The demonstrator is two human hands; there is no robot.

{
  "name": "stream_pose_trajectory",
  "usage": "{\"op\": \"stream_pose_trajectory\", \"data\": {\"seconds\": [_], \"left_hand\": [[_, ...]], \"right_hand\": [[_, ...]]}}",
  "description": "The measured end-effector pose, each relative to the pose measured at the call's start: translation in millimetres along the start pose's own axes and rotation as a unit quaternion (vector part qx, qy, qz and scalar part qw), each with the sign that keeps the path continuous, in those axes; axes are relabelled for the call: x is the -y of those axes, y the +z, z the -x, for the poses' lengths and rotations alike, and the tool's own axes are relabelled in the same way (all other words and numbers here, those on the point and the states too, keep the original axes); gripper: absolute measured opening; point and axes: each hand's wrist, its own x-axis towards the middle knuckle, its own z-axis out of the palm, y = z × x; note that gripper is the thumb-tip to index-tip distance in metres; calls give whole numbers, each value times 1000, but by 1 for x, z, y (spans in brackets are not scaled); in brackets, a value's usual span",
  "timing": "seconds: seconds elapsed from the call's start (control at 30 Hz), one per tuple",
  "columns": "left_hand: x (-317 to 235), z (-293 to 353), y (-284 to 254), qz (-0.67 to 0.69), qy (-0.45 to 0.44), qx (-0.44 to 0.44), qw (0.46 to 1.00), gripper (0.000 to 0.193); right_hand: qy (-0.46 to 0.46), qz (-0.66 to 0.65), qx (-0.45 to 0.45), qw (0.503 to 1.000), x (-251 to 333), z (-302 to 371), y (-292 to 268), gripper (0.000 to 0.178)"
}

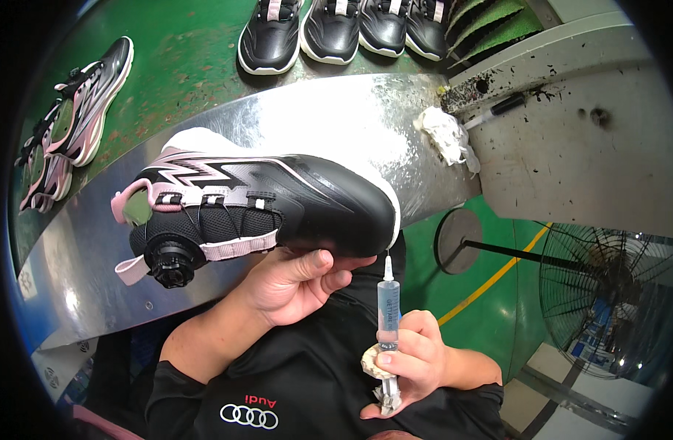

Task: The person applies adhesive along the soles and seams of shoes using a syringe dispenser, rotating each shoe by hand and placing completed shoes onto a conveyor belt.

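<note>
Over the metal ledge, left hand grips shoe; right hand holds syringe.

Left hand holds shoe; right hand, syringe.

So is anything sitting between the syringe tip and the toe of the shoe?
Nothing visible. The right hand holds the syringe upright, its tip right at the toe edge of the black and pink shoe, which the left hand supports from below. The gap between them is clear.
</note>
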Motion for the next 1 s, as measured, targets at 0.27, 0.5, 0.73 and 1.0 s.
{"op": "stream_pose_trajectory", "data": {"seconds": [0.27, 0.5, 0.73, 1.0], "left_hand": [[1, -1, 8, -13, 19, 11, 1000, 29], [1, -2, 8, -1, 17, 9, 1000, 31], [-4, 1, 4, -8, 15, -34, 999, 23], [-11, 117, 12, -87, 76, -173, 978, 74]], "right_hand": [[-26, 42, -11, 999, -6, 4, 9, 64], [-22, 51, -20, 998, -7, 7, 13, 63], [-76, 58, -90, 991, -10, 19, 12, 69], [-44, 133, -59, 988, -107, -15, 8, 82]]}}
